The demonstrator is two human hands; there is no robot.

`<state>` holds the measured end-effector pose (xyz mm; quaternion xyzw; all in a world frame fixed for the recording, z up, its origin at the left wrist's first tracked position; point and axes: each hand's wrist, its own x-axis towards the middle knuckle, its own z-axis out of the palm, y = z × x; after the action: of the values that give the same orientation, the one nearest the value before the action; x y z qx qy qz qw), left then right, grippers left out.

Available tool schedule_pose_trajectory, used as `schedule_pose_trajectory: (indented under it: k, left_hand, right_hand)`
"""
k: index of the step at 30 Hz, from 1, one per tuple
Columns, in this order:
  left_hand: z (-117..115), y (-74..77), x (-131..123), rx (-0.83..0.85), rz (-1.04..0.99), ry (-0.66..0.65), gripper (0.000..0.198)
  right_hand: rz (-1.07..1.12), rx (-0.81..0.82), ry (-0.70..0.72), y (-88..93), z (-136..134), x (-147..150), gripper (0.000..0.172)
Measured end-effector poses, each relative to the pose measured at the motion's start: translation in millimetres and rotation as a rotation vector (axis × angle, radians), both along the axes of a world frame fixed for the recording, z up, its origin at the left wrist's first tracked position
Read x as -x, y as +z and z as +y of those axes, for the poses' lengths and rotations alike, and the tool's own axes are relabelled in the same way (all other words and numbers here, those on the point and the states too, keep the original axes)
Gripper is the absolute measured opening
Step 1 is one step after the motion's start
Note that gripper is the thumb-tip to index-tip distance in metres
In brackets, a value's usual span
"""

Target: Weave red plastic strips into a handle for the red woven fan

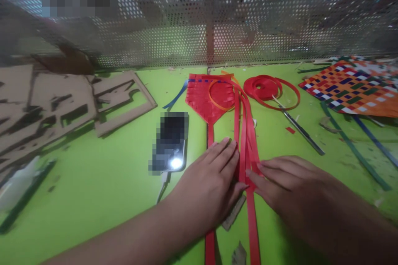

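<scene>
Several long red strips run down the table toward me. My left hand lies palm down across them with its fingers stretched forward, its thumb touching a strip. From the right, my right hand rests its extended fingertips on the same strips. Beyond my hands is a red woven piece with a pointed lower end. A blue strip passes through its top edge, and an orange strip loops over it. What lies beneath my left palm is hidden.
A phone with a white cable lies left of the strips. Cut cardboard covers the far left. At right are a red strip coil, a slim dark tool and a multicoloured woven sheet. Perforated metal stands behind.
</scene>
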<state>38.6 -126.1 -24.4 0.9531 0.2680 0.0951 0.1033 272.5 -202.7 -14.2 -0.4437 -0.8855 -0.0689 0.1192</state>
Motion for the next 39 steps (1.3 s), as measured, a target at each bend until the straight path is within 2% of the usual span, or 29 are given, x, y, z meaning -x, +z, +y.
schedule_pose_trajectory:
  k: [3, 5, 8, 12, 17, 28, 34, 39]
  left_hand:
    - [-0.4, -0.9, -0.4, 0.001, -0.029, 0.012, 0.062]
    - [0.0, -0.8, -0.4, 0.005, -0.06, 0.011, 0.061]
    - [2.1, 0.7, -0.6, 0.005, -0.105, -0.011, 0.056]
    - [5.0, 2.5, -1.3, -0.019, -0.16, -0.08, 0.045]
    - [4.8, 1.2, 0.0, 0.009, -0.157, -0.144, 0.042]
    - [3.1, 1.6, 1.0, 0.048, -0.162, -0.094, 0.045]
    - [1.2, 3.6, 0.9, 0.036, -0.148, -0.087, 0.046]
    - [2.3, 5.4, 1.5, 0.053, -0.134, -0.108, 0.045]
  right_hand:
    - [-0.015, 0.039, -0.019, 9.1, 6.1, 3.8, 0.02]
    - [0.005, 0.021, -0.075, 14.7, 9.1, 7.8, 0.017]
    - [0.051, 0.008, -0.113, 15.6, 8.9, 11.0, 0.025]
    - [0.016, 0.046, -0.044, 0.3, 1.0, 6.1, 0.042]
    - [-0.056, 0.066, -0.033, -14.5, -7.8, -0.8, 0.047]
    - [-0.083, 0.092, 0.002, -11.1, -15.9, 2.0, 0.054]
    - [-0.1, 0.004, 0.082, -21.6, -11.1, -10.5, 0.06]
    - [-0.104, 0.055, 0.061, -20.4, -7.3, -15.0, 0.065]
